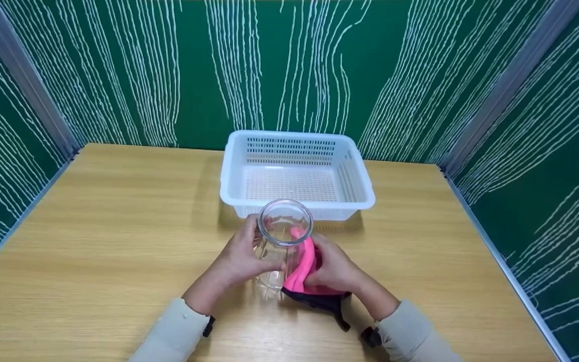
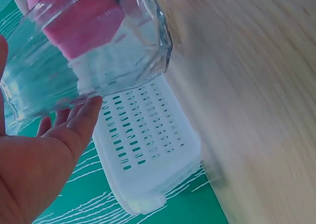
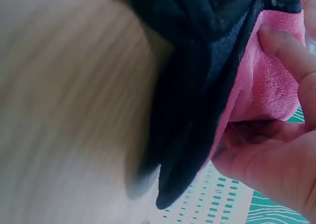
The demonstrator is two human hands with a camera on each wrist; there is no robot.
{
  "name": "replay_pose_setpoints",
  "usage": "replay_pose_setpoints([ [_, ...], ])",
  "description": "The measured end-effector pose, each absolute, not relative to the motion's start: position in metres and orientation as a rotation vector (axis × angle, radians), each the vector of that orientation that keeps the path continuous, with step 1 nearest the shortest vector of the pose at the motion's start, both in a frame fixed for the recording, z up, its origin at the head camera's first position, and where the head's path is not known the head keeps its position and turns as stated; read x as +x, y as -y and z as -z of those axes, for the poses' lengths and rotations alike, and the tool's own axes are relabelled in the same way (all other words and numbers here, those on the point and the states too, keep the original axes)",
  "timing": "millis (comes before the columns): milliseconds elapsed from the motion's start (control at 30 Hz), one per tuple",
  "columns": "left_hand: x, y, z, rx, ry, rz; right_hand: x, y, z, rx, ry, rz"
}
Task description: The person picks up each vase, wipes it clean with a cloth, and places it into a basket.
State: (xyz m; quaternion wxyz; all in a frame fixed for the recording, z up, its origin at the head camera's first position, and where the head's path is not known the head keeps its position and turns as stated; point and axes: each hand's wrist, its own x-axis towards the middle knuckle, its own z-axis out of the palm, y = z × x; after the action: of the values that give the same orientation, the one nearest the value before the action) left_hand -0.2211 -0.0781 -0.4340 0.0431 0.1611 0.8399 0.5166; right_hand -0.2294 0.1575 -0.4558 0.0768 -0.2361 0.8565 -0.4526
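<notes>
A clear glass jar [image 1: 271, 251] stands mouth-up in front of me in the head view, its round rim facing the camera. My left hand [image 1: 242, 257] grips it from the left, thumb across the near side. On the other side, my right hand [image 1: 337, 266] holds a pink cloth with a dark border [image 1: 299, 274] up to the glass. The right wrist view shows the fuzzy pink cloth [image 3: 276, 85] pinched between thumb and fingers, its dark edge hanging down. Through the jar [image 2: 118, 75], pink shows in the left wrist view.
Just behind the jar is a white perforated plastic basket [image 1: 337, 205], with nothing seen inside it. Both stand over a light wooden table [image 1: 93, 241]. Green panels [image 1: 196, 75] with white wavy lines enclose the back and sides.
</notes>
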Motion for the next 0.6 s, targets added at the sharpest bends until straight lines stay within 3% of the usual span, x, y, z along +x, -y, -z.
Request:
replay_pose_setpoints([
  [600, -0.222, 0.083, 0.432, 0.515, -2.628, -1.568, -0.23, -0.152, 0.435, -0.635, -2.57, 1.622],
])
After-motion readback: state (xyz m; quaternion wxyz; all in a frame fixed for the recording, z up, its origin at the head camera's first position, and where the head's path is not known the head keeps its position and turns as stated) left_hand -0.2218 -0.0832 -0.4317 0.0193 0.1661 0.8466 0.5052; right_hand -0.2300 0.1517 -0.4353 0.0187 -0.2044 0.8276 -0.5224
